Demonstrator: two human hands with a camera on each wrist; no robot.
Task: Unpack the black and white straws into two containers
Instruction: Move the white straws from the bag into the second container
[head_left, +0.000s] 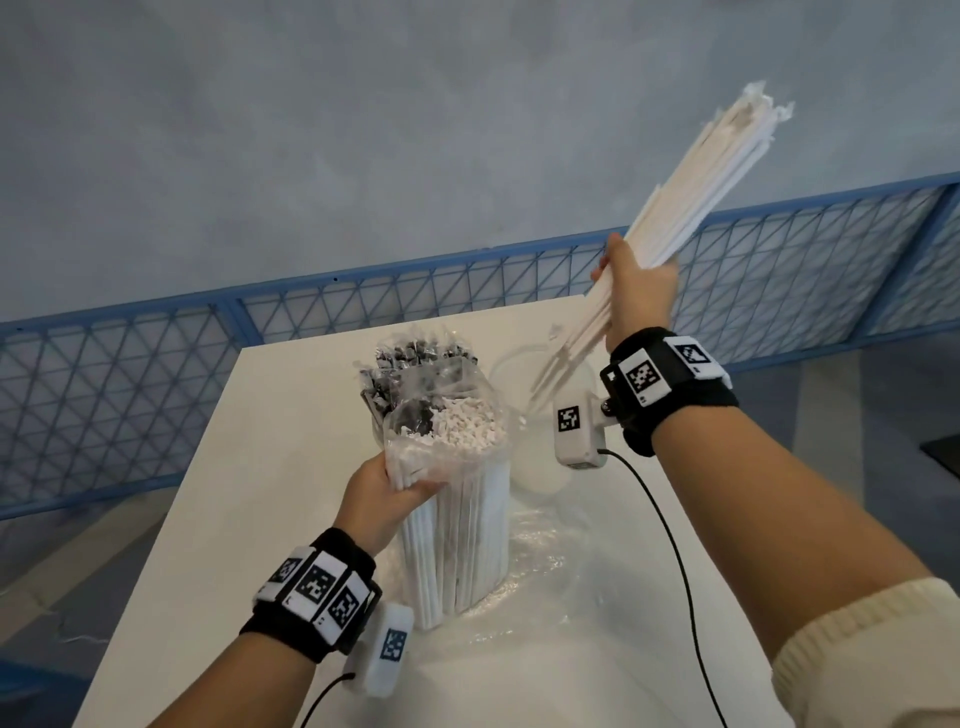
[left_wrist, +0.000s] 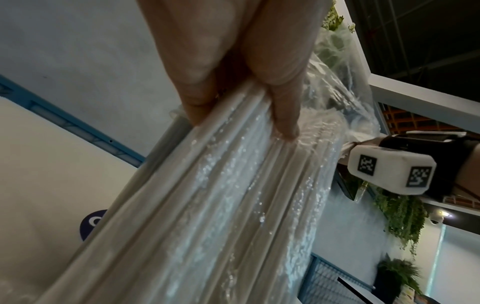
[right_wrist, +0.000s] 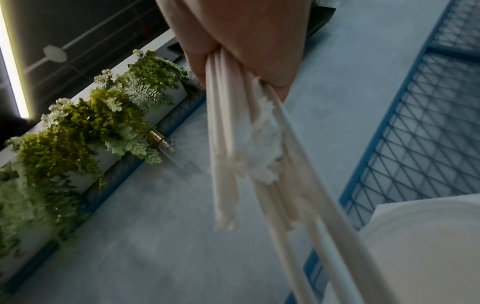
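A clear plastic bag (head_left: 457, 545) of white wrapped straws stands upright on the white table (head_left: 234, 519). My left hand (head_left: 384, 493) grips the bag near its open top, and the left wrist view shows my fingers (left_wrist: 233, 61) curled over the bag (left_wrist: 221, 205). Black straws (head_left: 415, 358) stand bunched just behind it. My right hand (head_left: 639, 291) is raised to the right and holds a bundle of white straws (head_left: 727, 171) slanting up to the right. The bundle's lower ends hang over a clear container (head_left: 537, 475). In the right wrist view my right hand (right_wrist: 246, 41) clasps that bundle (right_wrist: 233, 133).
Crumpled clear film (head_left: 550, 566) lies on the table to the right of the bag. A black cable (head_left: 670, 545) trails from the right wrist camera across the table. A blue mesh fence (head_left: 130, 395) runs behind the table. A pale container rim (right_wrist: 415, 226) shows below the bundle.
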